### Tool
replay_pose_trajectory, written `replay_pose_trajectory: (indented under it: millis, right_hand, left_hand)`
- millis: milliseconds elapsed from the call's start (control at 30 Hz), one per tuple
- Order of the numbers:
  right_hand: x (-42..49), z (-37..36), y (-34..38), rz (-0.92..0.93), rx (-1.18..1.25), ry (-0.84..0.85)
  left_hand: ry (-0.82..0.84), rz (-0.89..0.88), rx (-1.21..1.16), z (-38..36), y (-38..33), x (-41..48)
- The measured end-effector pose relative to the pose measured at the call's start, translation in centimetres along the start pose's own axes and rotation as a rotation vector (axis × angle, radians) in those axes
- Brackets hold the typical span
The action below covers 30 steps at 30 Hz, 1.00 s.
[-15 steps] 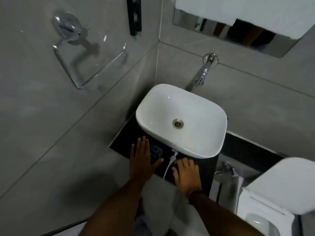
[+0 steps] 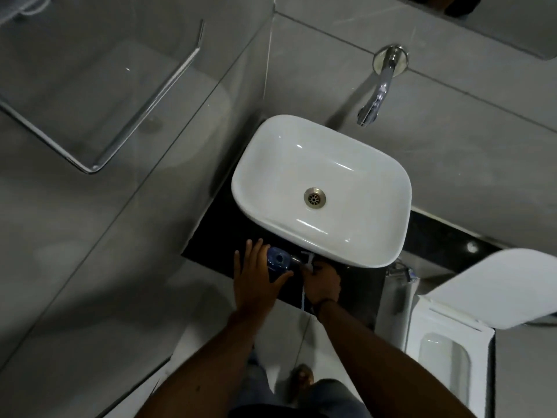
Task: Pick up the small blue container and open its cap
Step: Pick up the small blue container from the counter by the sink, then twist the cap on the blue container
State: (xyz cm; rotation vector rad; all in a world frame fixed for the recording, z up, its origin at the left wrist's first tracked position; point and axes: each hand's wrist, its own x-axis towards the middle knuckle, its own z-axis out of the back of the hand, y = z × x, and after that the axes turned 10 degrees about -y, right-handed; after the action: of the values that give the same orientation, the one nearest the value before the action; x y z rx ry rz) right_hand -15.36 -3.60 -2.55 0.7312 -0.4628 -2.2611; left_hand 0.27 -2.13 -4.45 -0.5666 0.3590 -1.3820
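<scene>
The small blue container (image 2: 278,258), translucent with a round cap on top, stands on the dark counter (image 2: 211,251) just in front of the white basin (image 2: 325,164). My left hand (image 2: 256,279) lies flat beside it, fingers spread; the container sits in the gap between forefinger and thumb, and no fingers are closed around it. My right hand (image 2: 323,282) is to the container's right, fingers curled forward and down at a white plug (image 2: 308,261). Whether they grip the plug is hidden.
A white cable (image 2: 303,298) hangs from the plug over the counter's front edge. A chrome tap (image 2: 378,95) juts from the wall above the basin. A glass shelf (image 2: 99,110) is on the left wall, and a white toilet (image 2: 446,342) with raised lid stands to the right.
My head has moved closer. My right hand has gone from lying flat to fingers curled at the white plug. My left hand stays spread beside the container.
</scene>
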Motion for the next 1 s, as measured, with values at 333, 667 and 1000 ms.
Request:
replay_pose_trajectory:
  millis: [333, 667, 1000]
  right_hand:
    - [-5.3, 9.3, 2.1, 0.522, 0.369, -0.172]
    - [-7.0, 7.6, 6.3, 0.596, 0.670, -0.039]
    - [-4.9, 2.7, 4.5, 0.649, 0.395, 0.069]
  left_hand:
    - [-0.032, -0.007, -0.026, 0.3, -0.2, -0.3]
    - [-0.032, -0.036, -0.010, 0.6, -0.3, -0.2]
    - [-0.019, -0.039, -0.010, 0.5, -0.2, -0.2]
